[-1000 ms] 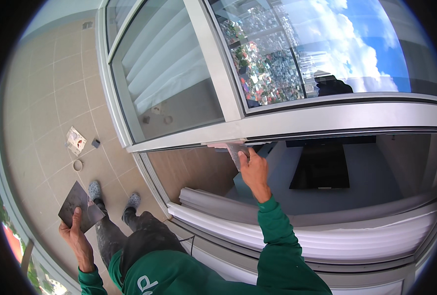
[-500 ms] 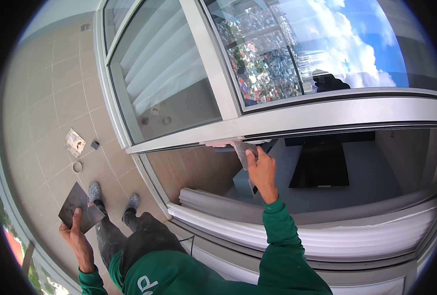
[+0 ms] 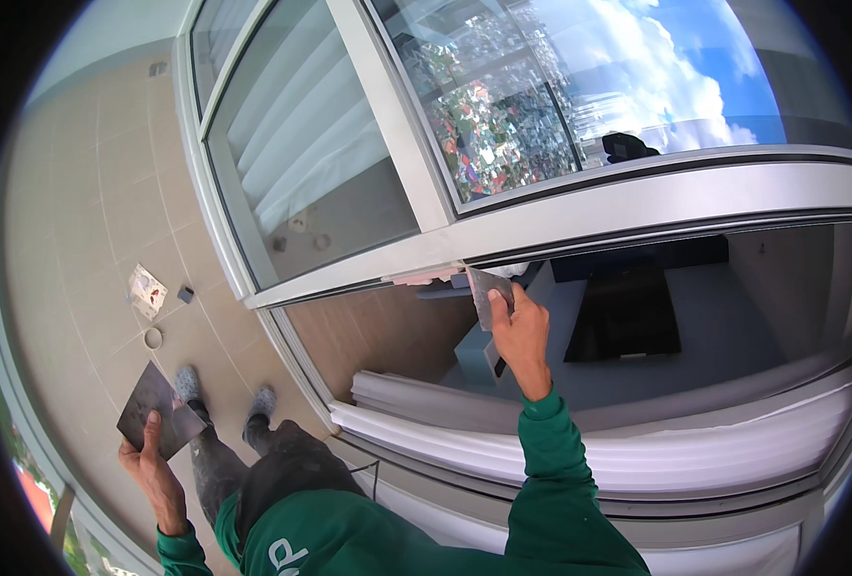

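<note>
My left hand grips a thin dark grey sheet by its lower edge, thumb on top. Smudges cover the sheet, and a pinkish patch shows near its right corner. Up at the window frame, my right hand pinches a small flat grey plate between thumb and fingers. The plate's upper edge is at the lower edge of the white frame, beside a strip of pink paste-like stuff stuck along it.
A roll of tape, a stained paper sheet and a small dark block lie on the tiled floor. Through the opening show a white curtain and a black panel. A railing runs along the left.
The small plate in my right hand has tilted and now shows its flat grey face, with the hand slightly to the right and lower. The left hand keeps hold of its sheet.
</note>
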Available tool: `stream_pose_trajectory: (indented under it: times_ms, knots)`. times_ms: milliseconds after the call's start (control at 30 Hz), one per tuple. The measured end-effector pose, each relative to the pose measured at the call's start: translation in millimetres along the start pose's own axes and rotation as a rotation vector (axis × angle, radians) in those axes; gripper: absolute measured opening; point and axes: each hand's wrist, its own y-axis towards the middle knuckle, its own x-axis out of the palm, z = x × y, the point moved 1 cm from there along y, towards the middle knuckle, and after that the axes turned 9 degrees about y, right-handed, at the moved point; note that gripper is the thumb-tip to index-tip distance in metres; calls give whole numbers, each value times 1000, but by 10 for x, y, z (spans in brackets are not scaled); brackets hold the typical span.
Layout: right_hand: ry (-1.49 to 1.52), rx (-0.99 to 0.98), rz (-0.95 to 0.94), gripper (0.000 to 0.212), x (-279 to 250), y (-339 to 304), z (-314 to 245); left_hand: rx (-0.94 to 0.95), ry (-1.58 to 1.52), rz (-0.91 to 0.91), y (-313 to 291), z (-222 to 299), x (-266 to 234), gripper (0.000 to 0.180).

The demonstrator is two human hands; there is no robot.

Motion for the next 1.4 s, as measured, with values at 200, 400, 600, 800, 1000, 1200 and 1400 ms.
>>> stream_pose_trajectory:
  times_ms: [200,400,600,800,1000,1200,1400]
  knots:
    - [584,172,48,27,-368,-601,-246,-1,-134,-141,-163,280,211,21]
    - [1243,353,107,21,14,-1357,-427,-209,-472,-536,-564,869,1098,22]
    - [1672,430,313,28,141,-1669,-1167,-312,-413,-758,-918,1162,1780,26]
    - [1406,231,425,35,311,-1806,-1376,-105,-309,-721,-994,1230,1769,21]
    - [994,5,286,31,297,-1970,-975,-91,-238,-731,-788,1213,1751,28]
    - [1651,431,118,23,360,-1846,-548,-355,-288,-864,-901,1419,1810,42]
    - [2824,521,-532,28,543,-1413,-612,-233,-228,-855,-1370,1122,2099,42]
